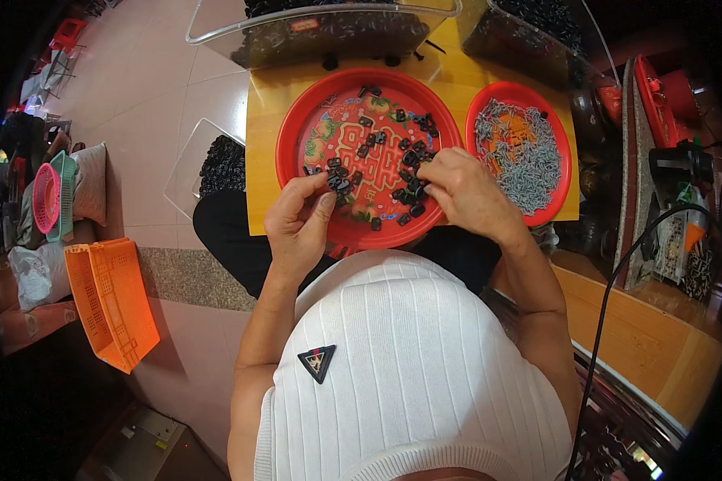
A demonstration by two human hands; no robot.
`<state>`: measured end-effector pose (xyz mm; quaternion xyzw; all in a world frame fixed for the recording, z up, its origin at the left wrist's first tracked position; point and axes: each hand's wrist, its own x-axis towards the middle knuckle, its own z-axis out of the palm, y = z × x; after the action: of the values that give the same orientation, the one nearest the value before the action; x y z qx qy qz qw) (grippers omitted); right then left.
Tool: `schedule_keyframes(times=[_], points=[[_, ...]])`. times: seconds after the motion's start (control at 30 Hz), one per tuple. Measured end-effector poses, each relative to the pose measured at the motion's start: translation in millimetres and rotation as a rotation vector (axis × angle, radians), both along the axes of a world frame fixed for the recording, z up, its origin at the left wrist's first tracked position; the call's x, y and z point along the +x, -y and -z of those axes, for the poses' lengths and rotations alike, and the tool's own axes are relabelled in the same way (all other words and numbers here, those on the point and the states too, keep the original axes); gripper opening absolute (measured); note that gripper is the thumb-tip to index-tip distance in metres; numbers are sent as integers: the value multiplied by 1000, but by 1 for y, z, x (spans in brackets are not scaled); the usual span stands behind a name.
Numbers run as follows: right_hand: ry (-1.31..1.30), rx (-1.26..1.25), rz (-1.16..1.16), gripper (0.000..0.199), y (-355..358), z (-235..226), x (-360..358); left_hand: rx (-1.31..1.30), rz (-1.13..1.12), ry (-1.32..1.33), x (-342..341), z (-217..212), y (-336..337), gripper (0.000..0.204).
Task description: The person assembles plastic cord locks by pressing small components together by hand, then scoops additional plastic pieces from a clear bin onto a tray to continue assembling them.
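A round red tray (290,104) with a printed floral floor lies before me on a yellow table, with many small black plastic parts (367,138) scattered in it. At its left rim, my left hand (299,218) is closed, thumb and fingers pinching a small black plastic part (334,181). Over the tray's right side, my right hand (475,192) has its fingertips drawn together at a cluster of the black parts; what they grip is too small to make out. To the right is an oval red tray (567,164) full of small grey metal screws (529,178).
Clear plastic bins of black parts stand at the table's back, one behind the tray (329,40) and one at right (529,32). Another clear bin (186,172) is lower left. An orange crate (114,301) sits on the floor. A black cable (606,321) curves along the right.
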<state>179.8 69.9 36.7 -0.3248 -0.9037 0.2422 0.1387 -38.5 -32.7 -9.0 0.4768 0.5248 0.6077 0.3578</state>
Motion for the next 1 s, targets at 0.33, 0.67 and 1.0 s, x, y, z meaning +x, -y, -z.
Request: schedule_keyframes(times=[0.33, 0.67, 1.0], points=[[43, 86, 4, 14, 7, 16, -16, -15, -6, -19, 2, 2, 0, 20], [125, 48, 66, 19, 9, 15, -33, -42, -11, 73, 4, -7, -2, 16], [65, 176, 98, 12, 15, 26, -39, 127, -127, -692, -25, -20, -49, 19]])
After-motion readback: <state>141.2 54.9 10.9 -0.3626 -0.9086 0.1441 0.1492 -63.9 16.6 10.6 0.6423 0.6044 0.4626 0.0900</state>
